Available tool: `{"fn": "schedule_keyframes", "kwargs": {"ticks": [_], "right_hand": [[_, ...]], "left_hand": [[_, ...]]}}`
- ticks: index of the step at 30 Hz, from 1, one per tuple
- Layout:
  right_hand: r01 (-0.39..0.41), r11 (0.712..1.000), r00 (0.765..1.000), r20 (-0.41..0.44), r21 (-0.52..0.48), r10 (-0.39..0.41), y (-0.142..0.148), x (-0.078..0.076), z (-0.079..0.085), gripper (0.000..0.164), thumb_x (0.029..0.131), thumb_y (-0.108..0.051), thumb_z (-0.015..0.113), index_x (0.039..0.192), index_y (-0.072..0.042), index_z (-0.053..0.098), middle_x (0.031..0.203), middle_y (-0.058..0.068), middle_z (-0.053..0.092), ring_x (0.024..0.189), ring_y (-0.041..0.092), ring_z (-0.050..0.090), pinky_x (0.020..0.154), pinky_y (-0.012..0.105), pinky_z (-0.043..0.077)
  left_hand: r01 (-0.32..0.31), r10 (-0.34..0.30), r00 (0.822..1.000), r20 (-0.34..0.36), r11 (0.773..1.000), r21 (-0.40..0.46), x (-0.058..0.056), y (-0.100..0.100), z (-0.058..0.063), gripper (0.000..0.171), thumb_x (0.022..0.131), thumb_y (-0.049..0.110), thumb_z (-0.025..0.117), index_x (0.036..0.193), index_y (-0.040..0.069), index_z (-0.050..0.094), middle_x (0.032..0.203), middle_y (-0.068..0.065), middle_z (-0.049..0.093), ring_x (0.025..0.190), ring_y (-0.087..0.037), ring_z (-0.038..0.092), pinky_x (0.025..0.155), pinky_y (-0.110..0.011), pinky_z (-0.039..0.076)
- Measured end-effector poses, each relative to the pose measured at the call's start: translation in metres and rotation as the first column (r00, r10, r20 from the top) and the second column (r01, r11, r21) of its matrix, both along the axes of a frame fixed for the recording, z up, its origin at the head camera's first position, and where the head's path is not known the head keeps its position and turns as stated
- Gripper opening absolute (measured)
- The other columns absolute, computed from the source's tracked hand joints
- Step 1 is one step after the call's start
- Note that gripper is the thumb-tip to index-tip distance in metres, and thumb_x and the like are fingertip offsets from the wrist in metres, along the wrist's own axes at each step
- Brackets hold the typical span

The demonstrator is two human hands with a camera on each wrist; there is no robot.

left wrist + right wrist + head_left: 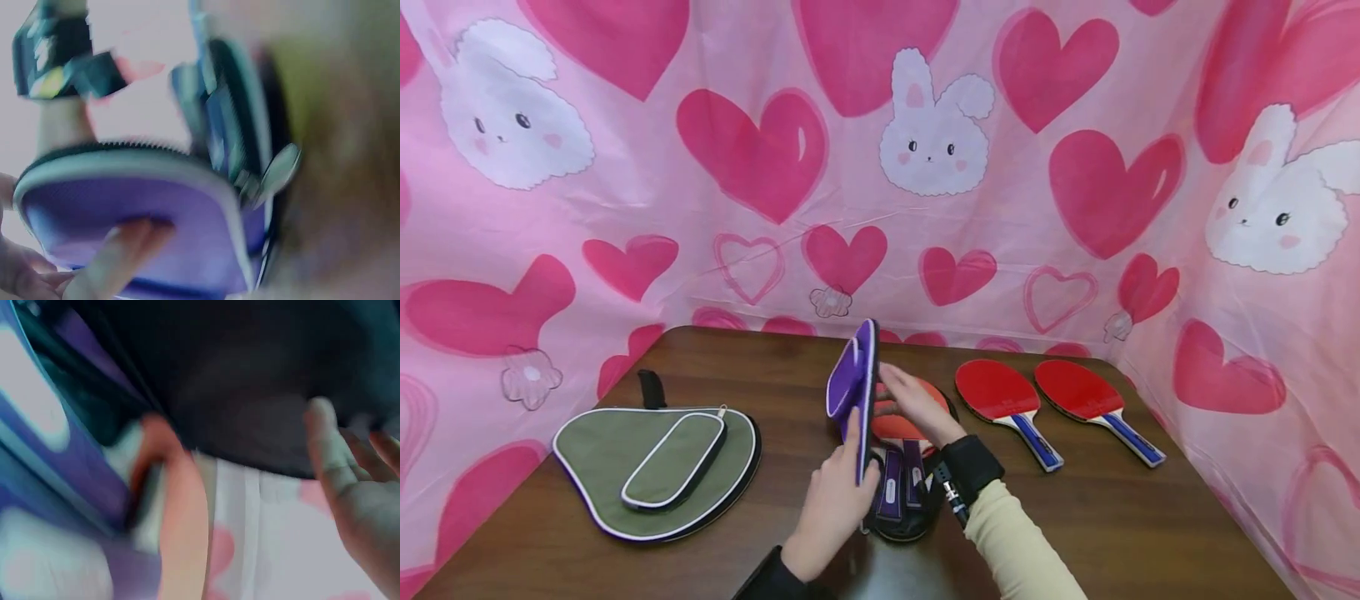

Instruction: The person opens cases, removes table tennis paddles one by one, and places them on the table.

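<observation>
My left hand (835, 504) holds the raised purple lid of a paddle case (847, 379) by its lower part. The lid stands nearly upright, its small zipped pocket (125, 194) facing left, with a finger across it in the left wrist view. On the other side, my right hand (921, 408) has its fingers extended at the lid's black lining (250, 406). Below it, the case's black lower half (906, 531) bears table tennis paddles with orange-red faces (895, 427) and purple handles (891, 483). The lid and right hand partly hide them.
A closed olive-green paddle case (591, 458) with white piping lies on the left of the brown table (797, 375). Two red paddles with blue handles, one nearer (996, 389) and one farther right (1078, 389), lie on the right. A pink heart-patterned cloth (850, 200) hangs behind.
</observation>
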State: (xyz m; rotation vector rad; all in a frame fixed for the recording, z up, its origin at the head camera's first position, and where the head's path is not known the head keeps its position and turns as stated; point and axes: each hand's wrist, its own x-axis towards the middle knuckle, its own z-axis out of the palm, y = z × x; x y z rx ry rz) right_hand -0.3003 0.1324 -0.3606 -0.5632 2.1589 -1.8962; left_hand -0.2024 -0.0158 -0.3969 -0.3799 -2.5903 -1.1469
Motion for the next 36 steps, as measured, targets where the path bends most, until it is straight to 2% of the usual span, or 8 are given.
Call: {"fn": "schedule_keyframes", "kwargs": {"ticks": [3, 8, 11, 14, 19, 22, 27, 36], "right_hand": [[-0.098, 0.967, 0.992, -0.053, 0.236, 0.114, -0.027, 0.010, -0.006, 0.053, 0.105, -0.023, 0.043, 0.151, -0.001, 0.030, 0.142, 0.026, 0.044, 0.124, 0.035, 0.050, 0.099, 0.049, 0.042], [-0.125, 0.795, 0.966, -0.112, 0.594, 0.235, -0.054, 0.019, -0.020, 0.060, 0.099, -0.026, 0.057, 0.152, -0.010, 0.034, 0.154, 0.012, 0.034, 0.139, 0.026, 0.034, 0.111, 0.043, 0.028], [-0.179, 0.704, 0.947, -0.075, 0.687, 0.313, -0.062, 0.022, -0.024, 0.061, 0.097, -0.026, 0.060, 0.151, -0.009, 0.035, 0.156, 0.012, 0.030, 0.142, 0.024, 0.029, 0.112, 0.038, 0.025], [-0.208, 0.623, 0.934, -0.035, 0.754, 0.355, -0.067, 0.025, -0.026, 0.062, 0.096, -0.028, 0.062, 0.150, -0.011, 0.038, 0.157, 0.011, 0.028, 0.142, 0.023, 0.028, 0.112, 0.035, 0.025], [-0.203, 0.527, 0.926, -0.014, 0.825, 0.378, -0.078, 0.029, -0.027, 0.059, 0.095, -0.029, 0.062, 0.148, -0.012, 0.042, 0.157, 0.010, 0.027, 0.143, 0.019, 0.026, 0.111, 0.030, 0.025], [-0.222, 0.469, 0.915, 0.017, 0.855, 0.402, -0.083, 0.031, -0.028, 0.059, 0.096, -0.027, 0.062, 0.149, -0.011, 0.041, 0.158, 0.009, 0.025, 0.144, 0.019, 0.021, 0.112, 0.029, 0.022], [-0.245, 0.421, 0.909, 0.056, 0.873, 0.414, -0.089, 0.031, -0.031, 0.060, 0.095, -0.026, 0.062, 0.149, -0.011, 0.040, 0.159, 0.009, 0.022, 0.146, 0.022, 0.017, 0.113, 0.031, 0.019], [-0.255, 0.432, 0.906, 0.058, 0.865, 0.419, -0.089, 0.025, -0.035, 0.057, 0.096, -0.020, 0.060, 0.149, -0.013, 0.041, 0.160, 0.006, 0.021, 0.146, 0.019, 0.016, 0.113, 0.030, 0.019]], "left_hand": [[-0.084, 0.081, 0.996, 0.035, 0.993, 0.077, -0.007, -0.024, 0.008, 0.074, 0.089, 0.010, 0.061, 0.152, -0.002, 0.023, 0.086, -0.020, 0.065, 0.062, -0.027, 0.059, 0.054, -0.043, 0.047], [-0.185, 0.171, 0.971, 0.167, 0.980, 0.076, -0.019, -0.064, 0.016, 0.078, 0.091, 0.008, 0.058, 0.151, -0.008, 0.010, 0.063, -0.009, 0.053, 0.049, -0.020, 0.051, 0.046, -0.034, 0.041], [-0.210, 0.201, 0.953, 0.225, 0.978, 0.016, -0.023, -0.086, 0.013, 0.081, 0.091, 0.008, 0.059, 0.148, -0.013, 0.007, 0.063, -0.009, 0.054, 0.048, -0.022, 0.054, 0.047, -0.035, 0.044], [-0.234, 0.243, 0.937, 0.253, 0.970, -0.067, -0.026, -0.102, 0.006, 0.082, 0.089, 0.010, 0.062, 0.146, -0.017, 0.009, 0.071, -0.017, 0.060, 0.058, -0.031, 0.062, 0.055, -0.043, 0.049], [-0.274, 0.318, 0.914, 0.250, 0.941, -0.197, -0.031, -0.119, -0.002, 0.075, 0.088, 0.015, 0.065, 0.138, -0.022, 0.024, 0.105, -0.039, 0.059, 0.085, -0.052, 0.061, 0.069, -0.058, 0.049], [-0.271, 0.328, 0.910, 0.253, 0.933, -0.235, -0.032, -0.128, -0.007, 0.070, 0.086, 0.014, 0.065, 0.133, -0.026, 0.030, 0.110, -0.044, 0.054, 0.086, -0.056, 0.058, 0.068, -0.059, 0.048], [-0.245, 0.314, 0.907, 0.280, 0.935, -0.257, -0.034, -0.136, -0.015, 0.070, 0.083, 0.011, 0.064, 0.130, -0.028, 0.028, 0.103, -0.045, 0.054, 0.081, -0.054, 0.059, 0.066, -0.057, 0.048], [-0.255, 0.332, 0.898, 0.290, 0.928, -0.272, -0.035, -0.136, -0.017, 0.070, 0.083, 0.010, 0.062, 0.130, -0.028, 0.026, 0.102, -0.046, 0.054, 0.082, -0.056, 0.058, 0.066, -0.058, 0.048]]}}
